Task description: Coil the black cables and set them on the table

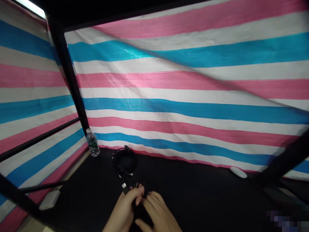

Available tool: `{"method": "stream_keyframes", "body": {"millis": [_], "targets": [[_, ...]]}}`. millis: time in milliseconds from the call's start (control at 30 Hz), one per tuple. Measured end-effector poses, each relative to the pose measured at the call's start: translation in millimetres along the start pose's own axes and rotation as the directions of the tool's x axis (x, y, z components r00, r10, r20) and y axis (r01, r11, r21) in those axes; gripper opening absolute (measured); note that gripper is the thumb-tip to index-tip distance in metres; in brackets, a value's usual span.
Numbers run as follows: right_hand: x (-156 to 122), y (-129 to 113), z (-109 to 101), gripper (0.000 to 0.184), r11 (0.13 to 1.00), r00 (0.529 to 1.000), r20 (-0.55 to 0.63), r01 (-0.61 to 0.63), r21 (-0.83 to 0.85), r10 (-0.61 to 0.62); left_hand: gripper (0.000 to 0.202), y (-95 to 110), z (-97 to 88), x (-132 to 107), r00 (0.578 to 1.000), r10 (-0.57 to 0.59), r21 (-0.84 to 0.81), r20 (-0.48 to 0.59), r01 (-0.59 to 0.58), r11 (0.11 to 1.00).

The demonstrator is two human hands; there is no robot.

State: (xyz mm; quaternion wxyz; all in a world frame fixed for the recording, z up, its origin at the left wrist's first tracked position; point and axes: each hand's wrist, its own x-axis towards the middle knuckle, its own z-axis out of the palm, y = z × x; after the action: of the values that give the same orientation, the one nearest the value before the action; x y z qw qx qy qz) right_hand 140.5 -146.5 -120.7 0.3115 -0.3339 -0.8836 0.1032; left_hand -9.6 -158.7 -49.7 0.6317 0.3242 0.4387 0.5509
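My left hand point(130, 199) is closed around a black USB cable point(124, 188), whose metal plug sticks out on the left side of the fist. Against it, at the near edge of the black tabletop, my right hand point(156, 207) has its fingers bent onto the same dark cable, with the thumb lower and apart. Much of the held cable blends into the dark surface and cannot be made out. Just beyond my hands lies a coil of black cables point(125, 161) with several plug ends showing.
A clear plastic water bottle point(93, 143) stands in the far left corner of the black table point(193, 190). A white oval object point(238, 172) lies at the back right. At the left edge is a white box point(50, 199). Striped sheeting point(169, 106) and dark frame bars enclose the table.
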Motion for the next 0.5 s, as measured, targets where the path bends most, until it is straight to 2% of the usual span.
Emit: {"method": "stream_keyframes", "body": {"millis": [133,233,300,333,400,433,500], "targets": [[16,-11,19,0.046,0.998,0.998,-0.034,-0.048,0.028,0.049,0.043,6,-11.2,8,1.000,-0.003,0.024,0.016,0.002,1.000],[30,-8,27,0.053,0.999,0.998,-0.035,0.049,0.011,-0.049,0.032,11,-21.5,17,0.999,-0.003,0.142,-0.037,0.008,0.990],[45,1,28,0.050,0.993,0.995,-0.038,0.086,-0.080,-0.089,0.031,16,-30.3,29,0.995,0.046,0.261,-0.087,-0.022,0.965],[55,7,27,0.044,0.987,0.995,-0.031,0.086,-0.132,-0.091,0.033,19,-35.4,37,0.988,0.098,0.359,-0.121,-0.048,0.932],[80,23,26,0.029,0.976,0.998,-0.003,0.068,-0.207,-0.070,0.042,27,-46.8,59,0.960,0.220,0.582,-0.172,-0.081,0.809],[95,31,27,0.025,0.973,0.998,0.009,0.062,-0.222,-0.061,0.048,31,-53.3,72,0.943,0.263,0.688,-0.205,-0.053,0.724],[125,48,34,0.027,0.970,0.999,0.013,0.036,-0.242,-0.034,0.058,40,-67.6,99,0.932,0.275,0.759,-0.237,0.001,0.651]]}}
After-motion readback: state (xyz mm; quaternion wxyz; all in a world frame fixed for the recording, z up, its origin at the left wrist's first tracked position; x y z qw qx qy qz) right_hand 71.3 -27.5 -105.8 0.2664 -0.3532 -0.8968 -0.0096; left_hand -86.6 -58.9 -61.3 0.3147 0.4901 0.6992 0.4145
